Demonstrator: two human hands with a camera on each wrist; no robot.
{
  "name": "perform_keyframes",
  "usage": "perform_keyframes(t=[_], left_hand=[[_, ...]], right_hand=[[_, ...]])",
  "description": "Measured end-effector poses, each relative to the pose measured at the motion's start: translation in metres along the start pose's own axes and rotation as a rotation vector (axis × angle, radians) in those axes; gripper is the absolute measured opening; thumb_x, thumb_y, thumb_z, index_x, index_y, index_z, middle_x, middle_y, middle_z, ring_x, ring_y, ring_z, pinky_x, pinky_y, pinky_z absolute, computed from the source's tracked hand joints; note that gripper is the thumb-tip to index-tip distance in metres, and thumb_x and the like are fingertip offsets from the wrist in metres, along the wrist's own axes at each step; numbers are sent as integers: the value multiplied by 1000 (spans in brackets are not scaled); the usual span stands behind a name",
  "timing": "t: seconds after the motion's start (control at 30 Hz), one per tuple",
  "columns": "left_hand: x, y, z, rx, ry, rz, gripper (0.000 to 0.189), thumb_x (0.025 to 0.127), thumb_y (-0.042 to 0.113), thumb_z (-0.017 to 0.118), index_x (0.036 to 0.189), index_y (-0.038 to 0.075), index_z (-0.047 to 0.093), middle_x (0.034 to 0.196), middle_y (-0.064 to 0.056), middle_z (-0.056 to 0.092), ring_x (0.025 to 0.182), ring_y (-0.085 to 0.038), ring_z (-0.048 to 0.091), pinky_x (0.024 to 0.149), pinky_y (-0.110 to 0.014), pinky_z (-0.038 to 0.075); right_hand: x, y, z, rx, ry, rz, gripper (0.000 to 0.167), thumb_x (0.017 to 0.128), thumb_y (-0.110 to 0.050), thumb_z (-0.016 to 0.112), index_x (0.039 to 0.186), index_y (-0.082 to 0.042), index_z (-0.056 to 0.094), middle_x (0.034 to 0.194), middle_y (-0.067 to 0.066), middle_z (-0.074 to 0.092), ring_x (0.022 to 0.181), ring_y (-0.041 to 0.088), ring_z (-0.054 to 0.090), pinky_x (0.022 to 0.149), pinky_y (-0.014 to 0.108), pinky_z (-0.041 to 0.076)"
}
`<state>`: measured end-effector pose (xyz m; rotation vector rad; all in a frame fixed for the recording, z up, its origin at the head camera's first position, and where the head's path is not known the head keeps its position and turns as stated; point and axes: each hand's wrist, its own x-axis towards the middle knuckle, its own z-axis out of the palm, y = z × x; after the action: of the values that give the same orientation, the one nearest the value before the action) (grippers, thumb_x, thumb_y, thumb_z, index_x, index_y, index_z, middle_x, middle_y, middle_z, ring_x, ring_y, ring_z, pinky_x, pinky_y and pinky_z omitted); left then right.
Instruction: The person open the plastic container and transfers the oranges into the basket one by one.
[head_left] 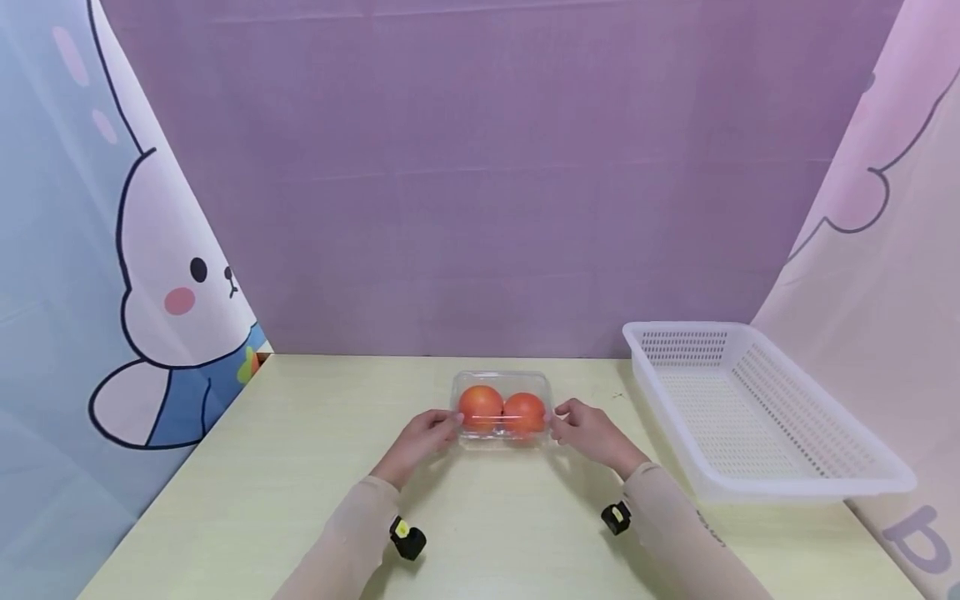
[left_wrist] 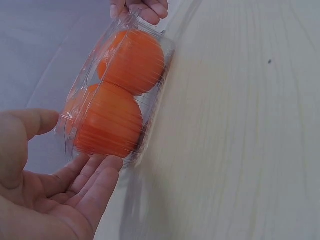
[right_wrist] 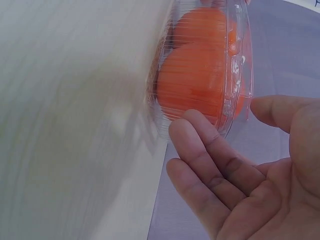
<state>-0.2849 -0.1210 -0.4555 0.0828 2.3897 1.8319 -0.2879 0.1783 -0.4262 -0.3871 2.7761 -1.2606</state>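
Observation:
A clear plastic box (head_left: pixel 501 382) with its lid over it stands near the middle of the table. Inside lie two round orange-red fruits (head_left: pixel 480 406), side by side; their exact kind is hard to tell. My left hand (head_left: pixel 426 437) holds the box's left end, thumb at the lid's edge and fingers (left_wrist: pixel 102 187) low against the side. At the opposite end, my right hand (head_left: pixel 592 432) grips likewise, its thumb (right_wrist: pixel 272 111) on the lid's rim and the other fingers under it, by the side wall.
To the right stands a white perforated plastic basket (head_left: pixel 795 483), beyond my right forearm. A purple cloth (head_left: pixel 480 183) hangs behind the pale wooden table (head_left: pixel 300 467). Printed cloths flank both sides. Each sleeve carries a small black camera (head_left: pixel 408 542).

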Motion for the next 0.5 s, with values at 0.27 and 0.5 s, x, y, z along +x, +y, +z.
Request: perform_keyframes(t=[0.27,0.5], left_hand=[[2,0,0,26,12,-7,57,99,41,62,132,-6,57,120,-14,66,108,-28,64,96,-44,53],[1,1,0,26,16,-1,58,99,39,63,133,-7,56,117,-14,67,106,-27,65,94,-44,54]], right_hand=[[1,3,-2,-59,11,11,42,101,-34,60,121,3,60,92,8,69,83,21,64,74,37,53],[4,8,0,-83,64,-41,50,99,-34,64,133,3,56,119,17,65,108,34,63,92,49,53]])
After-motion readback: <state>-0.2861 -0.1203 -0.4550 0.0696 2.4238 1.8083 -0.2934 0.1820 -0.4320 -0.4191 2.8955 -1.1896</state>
